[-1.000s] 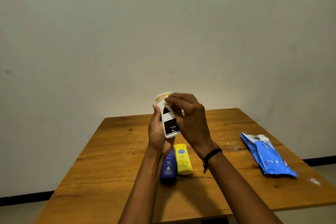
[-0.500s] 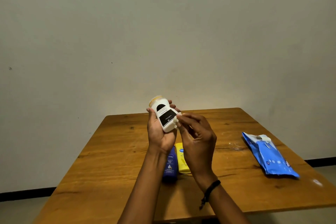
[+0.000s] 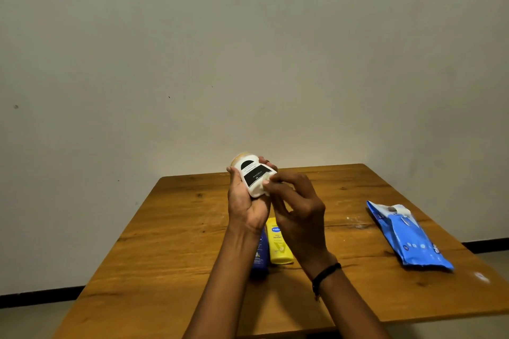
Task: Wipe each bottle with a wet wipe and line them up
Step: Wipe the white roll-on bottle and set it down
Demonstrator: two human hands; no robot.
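My left hand (image 3: 246, 205) grips a white bottle (image 3: 252, 173) with a black label and a pale yellow cap, tilted up to the left above the table. My right hand (image 3: 296, 210) pinches a small white wet wipe (image 3: 265, 188) against the bottle's lower end; most of the wipe is hidden by the fingers. A yellow bottle (image 3: 278, 245) and a dark blue bottle (image 3: 260, 257) lie side by side on the wooden table (image 3: 170, 242), partly hidden behind my forearms.
A blue pack of wet wipes (image 3: 407, 237) lies at the table's right side, its flap lifted. A plain wall stands right behind the table's far edge. A black band is on my right wrist.
The white bottle has tilted further to the left in my left hand. My right hand slid down from the bottle's top to its lower end with the wipe.
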